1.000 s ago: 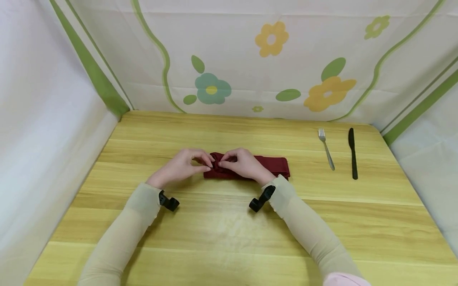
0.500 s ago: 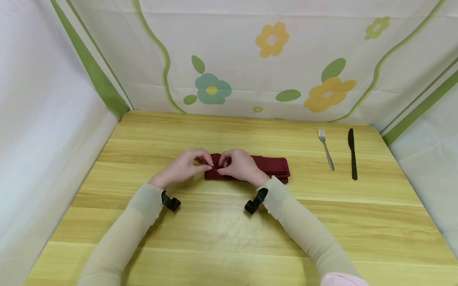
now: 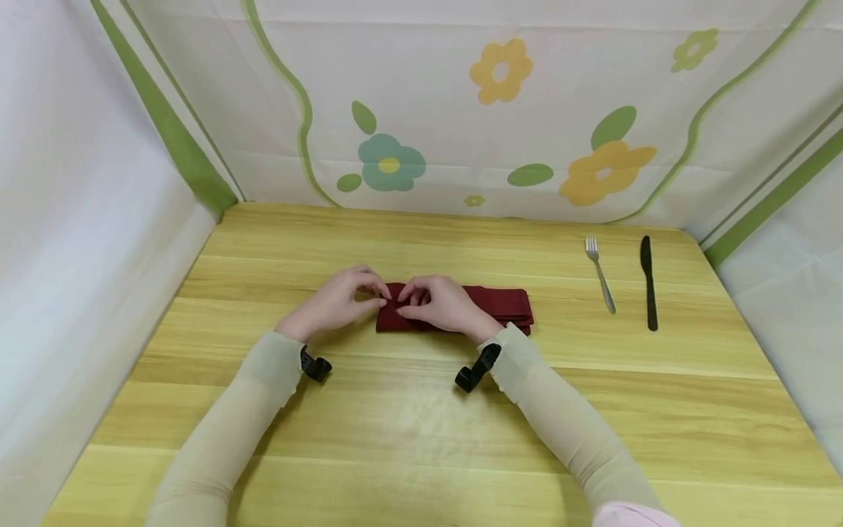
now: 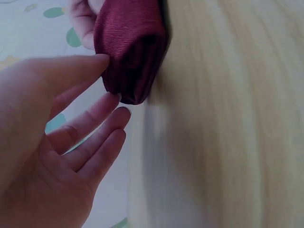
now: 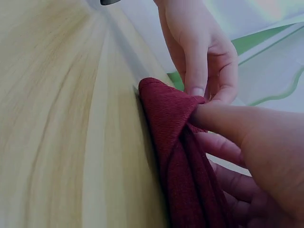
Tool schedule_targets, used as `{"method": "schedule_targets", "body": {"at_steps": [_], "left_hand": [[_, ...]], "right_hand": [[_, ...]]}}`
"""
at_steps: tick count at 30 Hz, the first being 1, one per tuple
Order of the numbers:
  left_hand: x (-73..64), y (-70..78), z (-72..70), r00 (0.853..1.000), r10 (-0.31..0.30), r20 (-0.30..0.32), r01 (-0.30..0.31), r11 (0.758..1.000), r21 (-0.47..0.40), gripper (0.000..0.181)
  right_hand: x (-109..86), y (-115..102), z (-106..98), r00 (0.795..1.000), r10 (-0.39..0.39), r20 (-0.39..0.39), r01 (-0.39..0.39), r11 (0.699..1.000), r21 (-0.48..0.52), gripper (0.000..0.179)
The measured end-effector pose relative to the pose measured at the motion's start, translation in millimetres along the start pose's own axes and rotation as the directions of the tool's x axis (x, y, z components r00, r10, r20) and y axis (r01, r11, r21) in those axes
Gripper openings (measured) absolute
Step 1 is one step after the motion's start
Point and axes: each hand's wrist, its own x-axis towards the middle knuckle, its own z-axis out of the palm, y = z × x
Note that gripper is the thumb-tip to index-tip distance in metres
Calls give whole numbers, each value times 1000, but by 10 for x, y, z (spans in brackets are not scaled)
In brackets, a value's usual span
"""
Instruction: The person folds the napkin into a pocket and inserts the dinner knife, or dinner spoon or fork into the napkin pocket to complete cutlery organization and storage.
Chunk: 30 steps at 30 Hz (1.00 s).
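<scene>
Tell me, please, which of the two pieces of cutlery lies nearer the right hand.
The silver fork: it lies toward the right hand and the dark red cloth, while the black knife lies beyond it, farther right.

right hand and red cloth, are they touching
Touching: the right wrist view shows the right hand with its thumb against the red cloth, at a folded edge.

In the head view, the right hand (image 3: 446,304) hides the middle of the dark red folded cloth (image 3: 502,302); the bottom edge cuts off pale pink fabric (image 3: 634,515) on the right arm. The left wrist view crops the cloth at the top and blurs the yellowish wooden surface (image 4: 223,123). In the right wrist view, the top edge crops a rounded black object (image 5: 110,2).
</scene>
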Motion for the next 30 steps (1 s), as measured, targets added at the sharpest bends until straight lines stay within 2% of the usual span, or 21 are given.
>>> {"method": "schedule_targets", "body": {"at_steps": [5,10,14,18,21,23,26,28,30], "left_hand": [[28,-12,25,999,-16,-46,14,999,-33,8],[78,5,48,997,1,-72,-5,999,-46,7],[129,0,87,998,1,-57,-2,1000,-20,8],[147,-8,122,998,-21,-51,22,1000,9,12],[115,18,140,996,-34,-78,38,998,48,15],[84,78,155,993,-6,-115,15,997,81,14],[33,218,195,987,82,-141,-61,988,145,12],[2,297,239,986,127,-108,-107,979,173,15],[-30,338,291,991,125,-52,-112,974,196,23]], "right_hand": [[24,-25,38,996,41,-82,-44,999,-31,8],[39,-62,73,992,70,-105,-86,985,-148,12],[37,-59,85,998,35,-58,-47,975,-217,15],[-45,-31,-9,998,-31,50,38,990,-138,18],[-174,-2,-144,992,-50,116,62,993,-102,23],[-276,15,-232,991,-47,126,65,988,-141,27],[-427,46,-328,993,-41,106,65,971,-229,33],[-515,70,-376,996,-47,82,69,957,-282,33],[-598,103,-418,997,-57,53,72,943,-326,32]]}}
